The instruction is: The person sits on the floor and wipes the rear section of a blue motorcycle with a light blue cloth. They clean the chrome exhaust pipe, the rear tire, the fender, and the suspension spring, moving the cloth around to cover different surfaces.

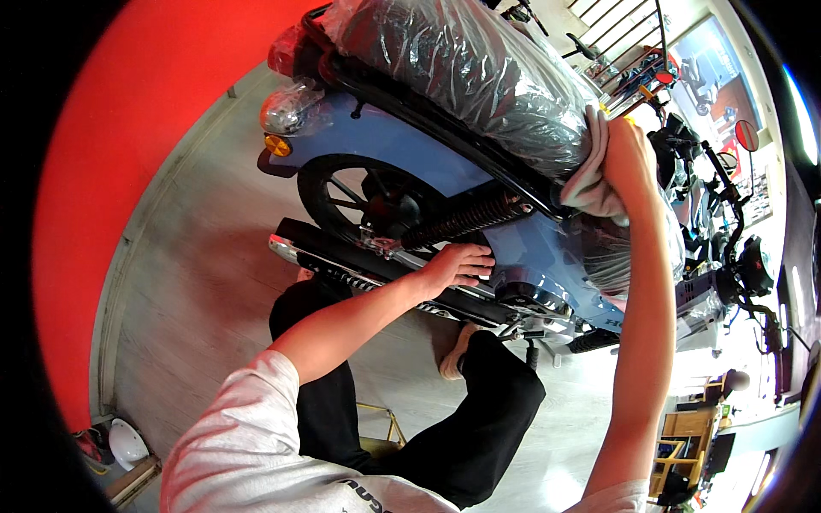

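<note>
A blue motorcycle [410, 154] stands side-on before me, its rear wheel [365, 199] to the left. Clear plastic film wraps its seat [474, 83]. My right hand [628, 160] holds a grey cloth [593, 186] against the front end of the wrapped seat, by the black grab rail [442, 128]. Lower down, my left hand [457, 269] is spread with fingers apart near the blue side panel, just below the coil-spring shock absorber [465, 221]. Whether its fingertips touch the motorcycle I cannot tell. The exhaust silencer [327, 253] lies to the left of that hand.
A red wall [109, 160] curves along the left. Beyond the seat, at the right, stand other motorcycles with handlebars [737, 211]. A white helmet [127, 442] lies at the lower left. Wooden furniture [686, 436] is at the lower right.
</note>
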Demonstrator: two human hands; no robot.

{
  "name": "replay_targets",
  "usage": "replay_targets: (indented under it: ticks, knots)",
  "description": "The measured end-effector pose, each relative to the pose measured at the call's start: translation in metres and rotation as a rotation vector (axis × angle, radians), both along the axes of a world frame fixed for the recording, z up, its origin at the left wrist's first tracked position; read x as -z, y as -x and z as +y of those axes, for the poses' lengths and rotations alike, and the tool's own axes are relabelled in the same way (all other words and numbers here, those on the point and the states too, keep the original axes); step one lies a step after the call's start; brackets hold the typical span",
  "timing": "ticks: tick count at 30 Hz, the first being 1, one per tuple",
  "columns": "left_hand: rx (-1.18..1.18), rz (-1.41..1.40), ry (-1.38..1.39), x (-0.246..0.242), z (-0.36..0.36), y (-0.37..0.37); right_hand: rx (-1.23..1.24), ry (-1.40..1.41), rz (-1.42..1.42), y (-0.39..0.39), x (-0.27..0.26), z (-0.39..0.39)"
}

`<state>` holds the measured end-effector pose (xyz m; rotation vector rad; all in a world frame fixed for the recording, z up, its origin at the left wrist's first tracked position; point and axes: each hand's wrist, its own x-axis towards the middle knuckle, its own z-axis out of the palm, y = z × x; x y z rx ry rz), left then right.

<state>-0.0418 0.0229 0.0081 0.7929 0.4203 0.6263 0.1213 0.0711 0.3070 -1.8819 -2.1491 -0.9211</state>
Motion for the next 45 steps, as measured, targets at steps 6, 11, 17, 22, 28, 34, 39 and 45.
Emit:
replay_targets:
  ticks: [6,11,17,22,28,34,39,45]
  knots:
    - [-0.004,0.021,0.028,0.005,0.004,-0.001,-0.013,0.074,-0.01,-0.023,-0.01,0.072]
    - [0.006,0.064,0.03,0.006,0.012,0.011,0.013,0.155,-0.096,-0.033,-0.014,0.119]
    - [0.062,0.103,0.04,0.005,0.006,0.021,-0.087,0.203,0.076,-0.065,-0.008,0.171]
    - [0.065,0.06,0.025,0.001,0.012,0.019,-0.126,0.591,0.483,-0.075,-0.01,0.182]
    - [0.078,0.057,0.023,0.001,0.012,0.013,-0.121,0.593,0.14,-0.064,-0.021,0.146]
    - [0.052,0.079,0.0,0.002,0.012,0.017,-0.105,0.425,-0.031,-0.046,-0.018,0.094]
    - [0.059,0.056,-0.004,0.005,0.007,0.013,-0.238,0.285,-0.207,-0.035,-0.012,0.039]
    - [0.058,0.09,-0.024,0.006,0.007,0.013,-0.193,0.214,-0.056,0.0,-0.011,-0.002]
